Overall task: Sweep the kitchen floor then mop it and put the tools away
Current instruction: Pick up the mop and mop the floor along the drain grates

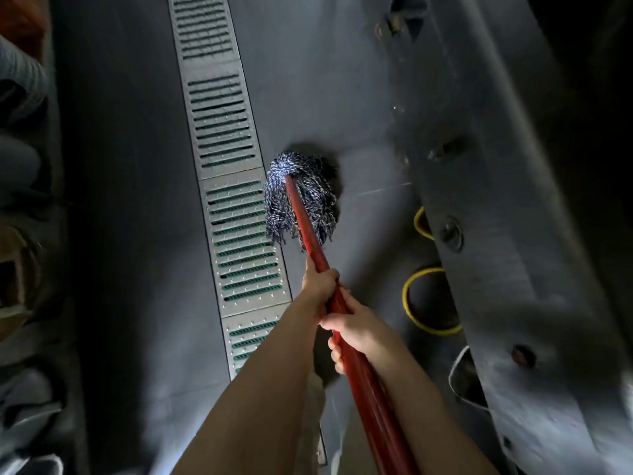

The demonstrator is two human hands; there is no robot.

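Head view shows mopping in progress: the left hand [320, 281] and the right hand [356, 327], fingers wrapped round the red handle [301, 217], press the mop head [301, 197] onto the grey floor [137, 200] just right of the drain grate [233, 186]. Sweeping looks finished, I judge; more mopping and stowing the tools remain.

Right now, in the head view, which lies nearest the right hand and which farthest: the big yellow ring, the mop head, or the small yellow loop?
From the right hand outward:
1. Big yellow ring, just to its right on the floor.
2. Small yellow loop, farther up, right of the handle.
3. Mop head, up ahead beside the drain grate.
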